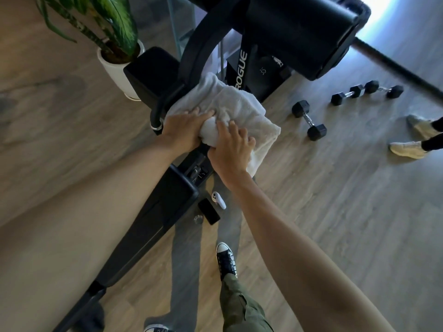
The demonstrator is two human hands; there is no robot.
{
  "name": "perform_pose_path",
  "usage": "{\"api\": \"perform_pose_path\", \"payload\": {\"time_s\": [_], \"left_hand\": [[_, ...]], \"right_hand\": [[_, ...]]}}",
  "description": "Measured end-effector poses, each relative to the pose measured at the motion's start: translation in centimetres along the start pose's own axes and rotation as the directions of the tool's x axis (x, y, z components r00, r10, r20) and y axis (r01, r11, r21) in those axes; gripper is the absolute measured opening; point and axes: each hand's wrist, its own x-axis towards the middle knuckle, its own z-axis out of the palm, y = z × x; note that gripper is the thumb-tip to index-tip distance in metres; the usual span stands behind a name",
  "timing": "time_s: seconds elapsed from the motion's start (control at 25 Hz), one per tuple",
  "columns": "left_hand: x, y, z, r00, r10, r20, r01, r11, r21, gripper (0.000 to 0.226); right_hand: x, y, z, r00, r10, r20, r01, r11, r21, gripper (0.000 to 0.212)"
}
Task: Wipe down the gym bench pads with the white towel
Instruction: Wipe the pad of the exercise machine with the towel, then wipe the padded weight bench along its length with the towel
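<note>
Potted plant (115,44) far left on wood floor (335,212). Black bench pad (153,226) runs diagonally from lower left toward middle. My left hand (182,133) lies flat, fingers spread, pressing white towel (230,109) down over bench frame just past pad's end. My right hand (230,152) curls around bunched near edge of towel, gripping it. Phone (209,211) and white controller (218,200) on floor beside bench. 3 dumbbells (309,119) lie further right, well apart from towel.
</note>
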Motion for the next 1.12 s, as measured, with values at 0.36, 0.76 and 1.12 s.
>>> {"api": "perform_pose_path", "payload": {"time_s": [0.36,0.76,1.12], "left_hand": [[-13.2,-5.7,-3.1,0.973,-0.218,0.08,0.22,0.975,-0.021,0.044],[-44.3,-19.9,1.6,0.635,-0.749,0.186,0.77,0.633,-0.079,0.021],[-65.5,-33.8,17.2,0.484,-0.843,0.236,0.868,0.427,-0.255,0.025]], "right_hand": [[-6.5,-8.4,1.4,0.969,-0.231,0.084,0.218,0.966,0.139,0.048],[-23.1,-30.2,11.5,0.591,-0.713,0.377,0.667,0.695,0.269,0.033],[-39.8,-45.5,28.3,0.375,-0.776,0.506,0.822,0.531,0.206,0.035]]}}
